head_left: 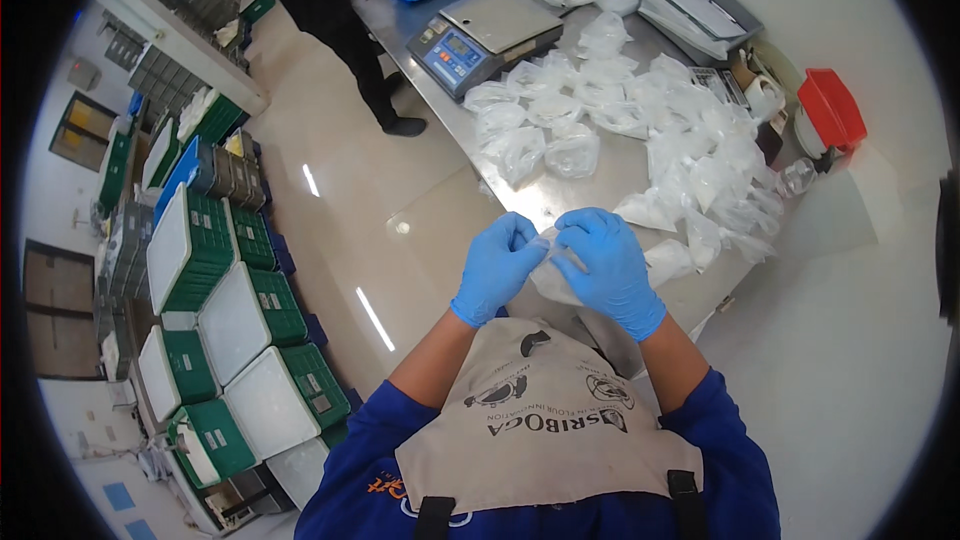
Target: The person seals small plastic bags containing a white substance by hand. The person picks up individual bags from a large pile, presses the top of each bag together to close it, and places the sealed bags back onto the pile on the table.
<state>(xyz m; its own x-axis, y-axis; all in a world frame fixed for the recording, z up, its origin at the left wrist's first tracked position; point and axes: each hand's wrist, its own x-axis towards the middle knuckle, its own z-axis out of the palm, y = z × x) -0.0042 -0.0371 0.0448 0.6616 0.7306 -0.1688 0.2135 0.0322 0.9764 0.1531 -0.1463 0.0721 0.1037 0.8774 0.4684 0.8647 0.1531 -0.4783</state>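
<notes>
Both my hands wear blue gloves and meet over the near edge of the metal table point(600, 202). My left hand point(498, 268) pinches the gathered top of a clear plastic bag point(553, 283). From the other side, my right hand point(608, 265) grips the same bag, its fingers bent around the neck. The bag hangs below my fingers, and its lower part is partly hidden by my right hand. Just beyond my hands lie many clear plastic bags point(570, 105) with white contents. More filled bags point(710, 155) are heaped to the right.
A digital scale point(490, 35) stands behind the bags. At the back right are a grey tray point(735, 5) with papers and a red plastic bin point(832, 110). A person in black point(325, 20) stands at the table's far left. Green crates point(265, 305) are stacked at left.
</notes>
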